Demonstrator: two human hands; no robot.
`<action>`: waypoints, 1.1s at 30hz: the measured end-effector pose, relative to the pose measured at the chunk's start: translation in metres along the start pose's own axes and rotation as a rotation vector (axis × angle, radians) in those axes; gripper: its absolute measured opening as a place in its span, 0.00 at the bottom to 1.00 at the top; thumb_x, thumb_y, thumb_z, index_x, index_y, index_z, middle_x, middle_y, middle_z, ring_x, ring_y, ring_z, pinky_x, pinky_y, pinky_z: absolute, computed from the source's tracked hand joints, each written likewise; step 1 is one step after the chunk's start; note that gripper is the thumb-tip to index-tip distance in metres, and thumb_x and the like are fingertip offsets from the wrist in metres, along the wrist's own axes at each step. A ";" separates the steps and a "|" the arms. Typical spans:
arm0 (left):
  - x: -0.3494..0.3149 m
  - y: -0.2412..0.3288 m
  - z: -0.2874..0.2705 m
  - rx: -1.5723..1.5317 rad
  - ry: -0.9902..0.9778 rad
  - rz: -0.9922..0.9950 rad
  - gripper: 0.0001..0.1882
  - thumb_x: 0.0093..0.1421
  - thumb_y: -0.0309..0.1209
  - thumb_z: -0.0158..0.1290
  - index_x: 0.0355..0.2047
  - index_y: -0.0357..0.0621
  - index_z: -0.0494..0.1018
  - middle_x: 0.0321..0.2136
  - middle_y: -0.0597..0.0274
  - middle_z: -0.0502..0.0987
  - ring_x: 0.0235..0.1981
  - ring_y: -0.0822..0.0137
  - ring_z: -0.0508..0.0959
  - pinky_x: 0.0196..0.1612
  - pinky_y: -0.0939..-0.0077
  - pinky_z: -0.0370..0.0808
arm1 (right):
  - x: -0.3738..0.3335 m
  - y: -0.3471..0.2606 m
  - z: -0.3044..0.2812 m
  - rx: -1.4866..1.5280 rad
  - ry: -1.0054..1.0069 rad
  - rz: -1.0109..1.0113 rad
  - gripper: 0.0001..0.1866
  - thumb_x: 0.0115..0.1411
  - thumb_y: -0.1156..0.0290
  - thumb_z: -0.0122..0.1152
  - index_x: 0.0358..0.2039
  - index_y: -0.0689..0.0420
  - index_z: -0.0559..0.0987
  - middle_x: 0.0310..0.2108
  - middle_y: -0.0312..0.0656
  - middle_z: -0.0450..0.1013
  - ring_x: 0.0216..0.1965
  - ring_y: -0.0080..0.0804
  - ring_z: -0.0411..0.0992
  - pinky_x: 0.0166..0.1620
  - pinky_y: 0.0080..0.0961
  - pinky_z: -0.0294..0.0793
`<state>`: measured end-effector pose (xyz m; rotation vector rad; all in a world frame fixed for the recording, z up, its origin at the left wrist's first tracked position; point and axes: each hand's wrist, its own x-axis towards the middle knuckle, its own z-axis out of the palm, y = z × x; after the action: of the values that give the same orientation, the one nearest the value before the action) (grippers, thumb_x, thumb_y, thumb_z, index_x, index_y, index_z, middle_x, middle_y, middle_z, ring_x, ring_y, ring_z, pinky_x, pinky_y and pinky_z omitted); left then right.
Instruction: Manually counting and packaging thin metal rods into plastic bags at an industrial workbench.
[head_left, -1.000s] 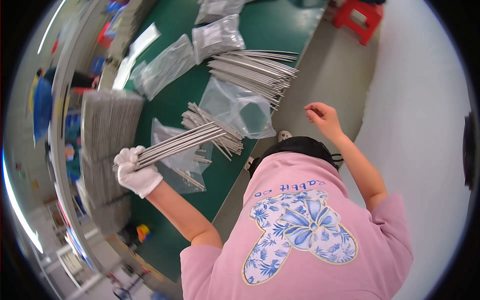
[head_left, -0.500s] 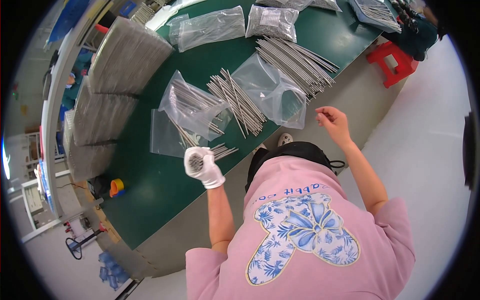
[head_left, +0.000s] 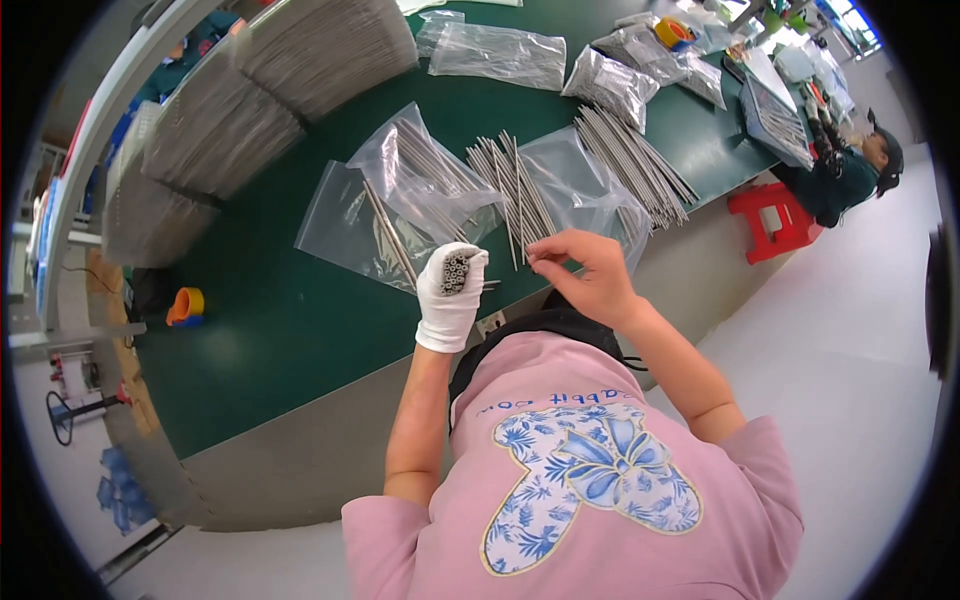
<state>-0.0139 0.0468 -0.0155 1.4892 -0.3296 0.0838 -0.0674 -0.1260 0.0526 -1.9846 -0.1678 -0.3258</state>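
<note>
My left hand (head_left: 447, 318), in a white glove, is wrapped round a bundle of thin metal tubes (head_left: 456, 273), whose round open ends face up toward me. Beside it my bare right hand (head_left: 592, 278) has thumb and fingers drawn together at the near end of a loose pile of metal tubes (head_left: 508, 180); whatever is in the fingertips is too small to make out. Left of that pile, a clear plastic bag (head_left: 385, 140) lies over more tubes. A larger pile of tubes (head_left: 645, 175) rests to the right, next to another clear bag (head_left: 555, 160).
Stacks of clear trays (head_left: 220, 130) line the green table's (head_left: 300, 350) left side, near a yellow tape roll (head_left: 187, 305). Filled silvery bags (head_left: 612, 88) and a flat clear bag (head_left: 500, 55) lie at the back. A person (head_left: 850, 175) sits at far right by a red stool (head_left: 772, 222).
My left hand has risen with the tube bundle, its ends now turned toward me. My right hand has come in leftward to the middle pile. The whole view has shifted.
</note>
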 end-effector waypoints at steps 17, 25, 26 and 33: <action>0.004 -0.004 0.011 0.169 -0.003 0.246 0.14 0.44 0.21 0.60 0.25 0.42 0.64 0.19 0.59 0.66 0.18 0.59 0.69 0.23 0.73 0.66 | 0.036 -0.024 0.019 -0.072 -0.098 -0.238 0.06 0.50 0.81 0.58 0.30 0.61 0.77 0.25 0.42 0.75 0.22 0.29 0.72 0.27 0.20 0.70; 0.002 -0.007 0.013 0.165 -0.024 0.198 0.13 0.45 0.21 0.58 0.26 0.42 0.64 0.20 0.59 0.67 0.20 0.58 0.69 0.24 0.72 0.67 | 0.042 -0.020 0.022 -0.176 -0.088 -0.309 0.03 0.48 0.76 0.60 0.26 0.57 0.77 0.22 0.40 0.73 0.21 0.35 0.71 0.24 0.24 0.68; 0.002 -0.007 0.013 0.165 -0.020 0.197 0.13 0.45 0.21 0.58 0.26 0.42 0.64 0.20 0.59 0.67 0.20 0.58 0.69 0.24 0.72 0.67 | 0.043 -0.020 0.021 -0.196 -0.082 -0.325 0.03 0.47 0.76 0.60 0.25 0.57 0.77 0.21 0.39 0.73 0.20 0.35 0.71 0.23 0.24 0.68; 0.008 -0.004 0.012 0.142 0.003 0.207 0.11 0.46 0.21 0.58 0.27 0.42 0.66 0.21 0.58 0.69 0.22 0.59 0.71 0.26 0.72 0.69 | 0.056 -0.025 0.023 -0.454 -0.037 -0.573 0.03 0.47 0.72 0.61 0.24 0.54 0.76 0.19 0.36 0.71 0.19 0.36 0.69 0.21 0.27 0.67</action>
<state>-0.0069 0.0334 -0.0166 1.5913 -0.4833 0.2799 -0.0170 -0.0965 0.0819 -2.3631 -0.7484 -0.7467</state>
